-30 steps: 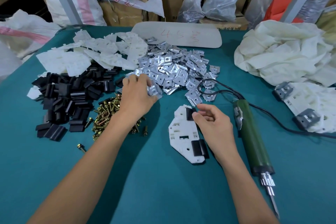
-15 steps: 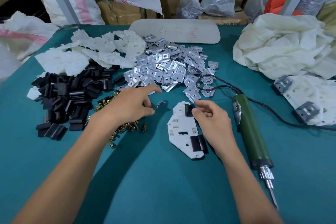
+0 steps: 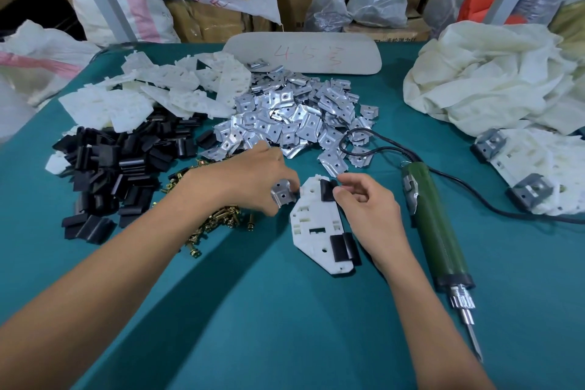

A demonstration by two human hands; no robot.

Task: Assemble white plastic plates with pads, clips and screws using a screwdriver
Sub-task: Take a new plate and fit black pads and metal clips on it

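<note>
A white plastic plate [image 3: 313,225] lies flat on the teal table [image 3: 285,326] with two black pads on it, one at its top [image 3: 326,190] and one at its lower right [image 3: 342,247]. My left hand [image 3: 253,177] pinches a metal clip [image 3: 282,194] just left of the plate's top edge. My right hand [image 3: 367,209] rests beside the plate, its fingertips touching the top pad. A green electric screwdriver [image 3: 437,225] lies to the right, bit toward me.
Behind the plate are heaps of metal clips [image 3: 294,117], white plates [image 3: 152,92], black pads [image 3: 117,168] and brass screws [image 3: 218,218]. Finished plates [image 3: 538,174] and a cream cloth [image 3: 493,79] sit at the right. The screwdriver's cable [image 3: 380,149] loops across the table.
My left hand took a clip from the metal heap and carried it toward me, down to the plate's top left edge. My right hand stayed at the top pad.
</note>
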